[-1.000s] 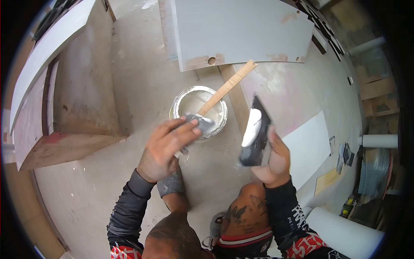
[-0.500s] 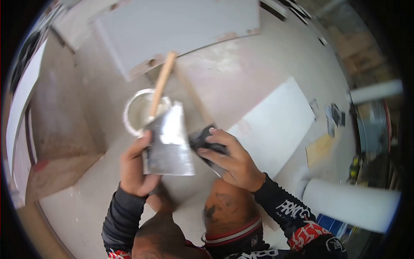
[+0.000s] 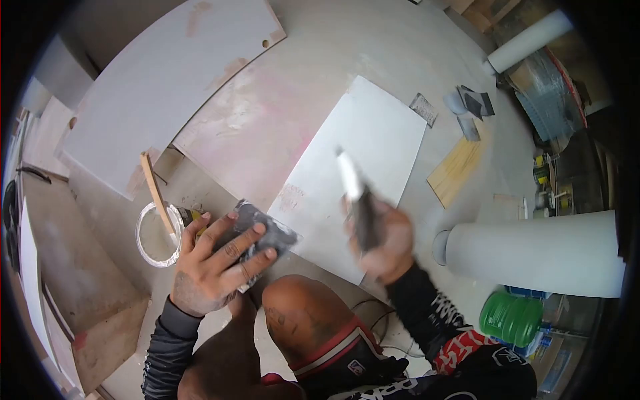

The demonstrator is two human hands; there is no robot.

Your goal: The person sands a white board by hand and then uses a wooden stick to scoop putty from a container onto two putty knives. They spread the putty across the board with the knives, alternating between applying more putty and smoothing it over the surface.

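My left hand (image 3: 220, 260) grips a putty knife with a dark, flat blade (image 3: 270, 230) smeared white, its fingers laid across the back. That blade is over the near left edge of a white panel (image 3: 380, 140). My right hand (image 3: 387, 243) is closed around a second putty knife (image 3: 363, 207), held up above the panel and blurred by motion. The second blade is seen nearly edge-on, with a pale streak along it. Beside my left hand stands an open round can (image 3: 139, 243) of whitish paste, with a wooden stick (image 3: 153, 183) leaning in it.
A large grey-white board (image 3: 167, 80) lies at the upper left. Sandpaper pieces (image 3: 475, 101) and a thin wooden piece (image 3: 453, 173) lie right of the panel. A big white roll (image 3: 533, 253) and a green water jug (image 3: 512, 317) are at the right.
My view has swung right, bringing the white panel to the middle. The two putty knives, close together before, are now apart: the right one is raised, the left one has turned flat.
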